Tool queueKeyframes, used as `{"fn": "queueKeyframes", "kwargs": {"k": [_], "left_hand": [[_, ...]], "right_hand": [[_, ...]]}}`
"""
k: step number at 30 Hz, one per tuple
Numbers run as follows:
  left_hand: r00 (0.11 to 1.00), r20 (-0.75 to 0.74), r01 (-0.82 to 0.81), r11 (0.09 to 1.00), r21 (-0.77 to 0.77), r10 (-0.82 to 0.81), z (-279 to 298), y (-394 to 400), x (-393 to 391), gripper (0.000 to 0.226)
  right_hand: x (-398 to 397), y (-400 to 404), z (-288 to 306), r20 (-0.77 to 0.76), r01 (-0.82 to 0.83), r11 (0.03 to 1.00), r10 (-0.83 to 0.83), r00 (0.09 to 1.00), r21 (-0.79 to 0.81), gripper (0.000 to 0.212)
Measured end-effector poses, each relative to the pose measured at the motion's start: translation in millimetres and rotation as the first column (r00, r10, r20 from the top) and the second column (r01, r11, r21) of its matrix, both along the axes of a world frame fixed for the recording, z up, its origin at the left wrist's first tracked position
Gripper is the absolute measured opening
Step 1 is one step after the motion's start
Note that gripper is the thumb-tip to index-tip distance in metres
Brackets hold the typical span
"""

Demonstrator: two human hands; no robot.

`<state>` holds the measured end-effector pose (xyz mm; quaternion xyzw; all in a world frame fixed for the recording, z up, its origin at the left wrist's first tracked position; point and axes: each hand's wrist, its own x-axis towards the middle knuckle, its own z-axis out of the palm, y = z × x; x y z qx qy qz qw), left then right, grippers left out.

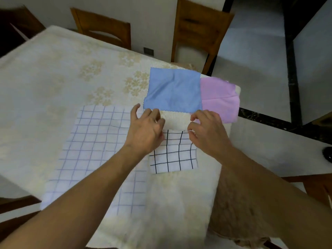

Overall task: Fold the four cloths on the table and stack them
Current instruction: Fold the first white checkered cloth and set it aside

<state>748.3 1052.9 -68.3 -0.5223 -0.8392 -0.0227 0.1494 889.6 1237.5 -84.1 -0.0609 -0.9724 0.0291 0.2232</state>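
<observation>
Black-checked cloth [173, 155] lies near the worktop's [53, 78] right edge, left hand [145, 131] and right hand [206, 131] fingers pinching its far corners.

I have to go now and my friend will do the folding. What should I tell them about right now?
Left hand and right hand: both at the far edge of the small black-grid cloth, fingers curled; grip unclear.
Blue-grid cloth: flat, left of it.
Blue cloth: flat, farther back.
Pink cloth: beside the blue one, draped over the table corner.
Done: nothing stacked.
Left: fold them, stack all four.
</observation>
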Motion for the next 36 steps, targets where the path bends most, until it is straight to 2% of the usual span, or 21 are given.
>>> {"fn": "queueKeyframes", "kwargs": {"k": [4,8,13,21,24,26,30,36], "left_hand": [[0.998,-0.064,-0.008,0.989,0.145,0.018,37,-6,9,0.01],[0.994,-0.104,-0.005,0.98,0.199,0.026,48,-24,39,0.007],[0.998,-0.033,-0.049,0.988,0.15,0.054,16,-54,96,0.01],[0.961,0.238,-0.126,0.989,-0.079,0.141,-58,-123,217,0.005],[0.944,0.295,-0.114,0.984,-0.14,0.151,-65,-146,251,0.018],[0.936,0.314,-0.114,0.98,-0.16,0.16,-63,-156,264,0.024],[0.923,0.335,-0.145,0.978,-0.153,0.189,-56,-157,274,0.008],[0.923,0.316,-0.206,0.975,-0.08,0.221,-52,-132,240,0.011]], "right_hand": [[5,-5,37,-0.107,0.041,0.999,-0.038,0.994,0.034,0.006],[30,-17,48,-0.132,0.038,0.998,-0.032,0.991,0.048,0.006],[87,-44,19,-0.06,0.0,1.0,0.001,0.998,0.005,0.007],[192,-108,-55,0.163,0.021,0.988,0.004,0.987,-0.152,0.006],[228,-130,-65,0.177,0.024,0.974,0.017,0.984,-0.226,0.007],[244,-140,-65,0.179,0.035,0.966,0.012,0.984,-0.255,0.01],[257,-146,-62,0.177,0.037,0.968,0.008,0.984,-0.249,0.008],[237,-127,-53,0.137,0.065,0.971,-0.034,0.99,-0.232,0.006]]}}
